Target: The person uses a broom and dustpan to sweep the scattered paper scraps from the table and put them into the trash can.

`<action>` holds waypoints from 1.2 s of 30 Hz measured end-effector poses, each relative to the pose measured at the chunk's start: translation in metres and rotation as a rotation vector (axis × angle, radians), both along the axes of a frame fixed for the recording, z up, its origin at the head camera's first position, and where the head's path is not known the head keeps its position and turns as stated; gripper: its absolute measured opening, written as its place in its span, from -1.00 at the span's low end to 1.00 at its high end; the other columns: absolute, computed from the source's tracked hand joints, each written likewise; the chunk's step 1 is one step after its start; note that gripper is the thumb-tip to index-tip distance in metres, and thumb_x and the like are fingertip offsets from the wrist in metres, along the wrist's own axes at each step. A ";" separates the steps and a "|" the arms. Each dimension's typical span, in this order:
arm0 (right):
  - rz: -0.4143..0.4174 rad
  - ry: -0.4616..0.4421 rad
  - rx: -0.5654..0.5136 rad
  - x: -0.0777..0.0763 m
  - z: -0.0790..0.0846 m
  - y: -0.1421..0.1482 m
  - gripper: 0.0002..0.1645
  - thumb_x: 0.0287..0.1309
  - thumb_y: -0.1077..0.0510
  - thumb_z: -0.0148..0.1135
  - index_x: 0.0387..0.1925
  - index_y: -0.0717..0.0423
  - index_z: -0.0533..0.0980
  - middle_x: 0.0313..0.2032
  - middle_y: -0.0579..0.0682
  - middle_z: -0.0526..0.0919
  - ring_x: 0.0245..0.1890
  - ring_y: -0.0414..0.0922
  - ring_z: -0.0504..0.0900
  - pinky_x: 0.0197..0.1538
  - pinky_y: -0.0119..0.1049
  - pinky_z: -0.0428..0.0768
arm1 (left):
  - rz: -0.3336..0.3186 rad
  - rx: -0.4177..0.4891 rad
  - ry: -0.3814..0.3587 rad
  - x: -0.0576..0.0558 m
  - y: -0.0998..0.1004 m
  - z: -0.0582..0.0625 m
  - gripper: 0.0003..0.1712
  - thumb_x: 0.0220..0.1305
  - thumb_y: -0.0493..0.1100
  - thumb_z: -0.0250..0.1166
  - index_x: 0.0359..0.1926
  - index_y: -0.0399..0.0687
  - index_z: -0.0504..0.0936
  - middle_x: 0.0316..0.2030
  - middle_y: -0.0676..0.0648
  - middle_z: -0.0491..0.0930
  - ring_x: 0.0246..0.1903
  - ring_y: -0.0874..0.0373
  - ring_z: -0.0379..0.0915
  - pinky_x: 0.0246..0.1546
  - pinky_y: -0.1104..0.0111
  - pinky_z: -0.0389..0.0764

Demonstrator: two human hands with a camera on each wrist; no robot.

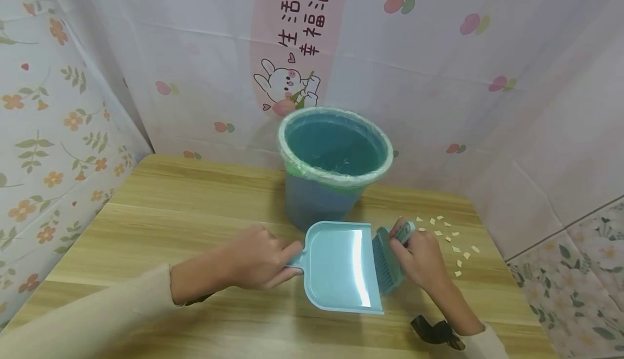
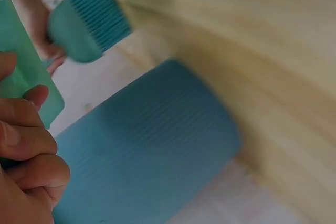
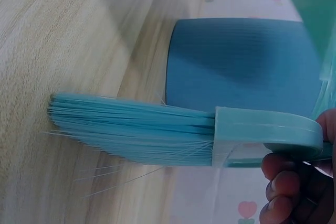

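My left hand [image 1: 260,259] grips the short handle of a light-blue dustpan [image 1: 336,267], its tray bare and its straight edge facing right. In my right hand [image 1: 419,253] is a teal hand brush [image 1: 387,261], held by its handle right beside that edge. The right wrist view shows the brush's long bristles [image 3: 131,129] pointing toward the tabletop. Small pale paper scraps [image 1: 455,249] lie scattered on the table just beyond my right hand. From the left wrist, the dustpan [image 2: 31,61] appears above my curled fingers, with the brush [image 2: 86,22] farther off.
A blue bin [image 1: 317,202] with a liner over its rim stands behind the dustpan, against a patterned cloth backdrop [image 1: 195,77]. The wood-grain table [image 1: 195,202] ends at cloth on the left and right. Inside the bin, a few small specks show.
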State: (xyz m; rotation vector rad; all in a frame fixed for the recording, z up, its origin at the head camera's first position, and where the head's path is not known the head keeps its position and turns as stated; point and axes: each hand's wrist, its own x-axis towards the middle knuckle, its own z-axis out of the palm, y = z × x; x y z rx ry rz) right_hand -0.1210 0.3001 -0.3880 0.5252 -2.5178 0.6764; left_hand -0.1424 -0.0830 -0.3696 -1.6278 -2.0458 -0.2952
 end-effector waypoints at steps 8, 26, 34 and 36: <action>-0.018 -0.016 -0.008 0.001 0.001 -0.004 -0.86 0.21 0.33 0.17 -0.36 0.05 0.58 -0.67 -0.35 0.38 -0.67 -0.40 0.19 -0.61 -0.33 0.21 | 0.002 -0.137 -0.127 -0.010 0.003 -0.031 -0.65 0.52 0.04 0.39 -0.20 -0.07 0.46 -0.59 0.20 0.19 -0.66 0.37 0.02 -0.65 0.51 0.04; -0.003 -0.007 -0.010 0.001 0.000 -0.003 -0.83 0.22 0.35 0.15 -0.36 0.04 0.58 -0.66 -0.38 0.34 -0.68 -0.43 0.11 -0.60 -0.34 0.17 | 0.038 -0.259 -0.190 -0.033 0.010 -0.066 -0.66 0.61 0.07 0.29 -0.23 -0.06 0.49 -0.60 0.20 0.10 -0.66 0.36 -0.01 -0.65 0.47 0.02; 0.001 -0.019 -0.005 0.002 0.003 -0.002 -0.86 0.21 0.33 0.18 -0.33 0.04 0.59 -0.65 -0.38 0.36 -0.67 -0.42 0.16 -0.60 -0.35 0.20 | 0.075 -0.307 -0.217 -0.041 0.013 -0.072 -0.65 0.63 0.10 0.26 -0.22 -0.05 0.52 -0.61 0.18 0.21 -0.66 0.33 0.12 -0.66 0.41 0.20; -0.007 -0.046 -0.006 0.004 0.005 0.000 -0.86 0.25 0.32 0.18 -0.31 0.04 0.61 -0.66 -0.39 0.35 -0.67 -0.43 0.14 -0.62 -0.36 0.19 | 0.079 -0.315 -0.220 -0.042 0.014 -0.071 -0.65 0.63 0.10 0.27 -0.22 -0.06 0.53 -0.61 0.18 0.24 -0.66 0.33 0.16 -0.66 0.40 0.25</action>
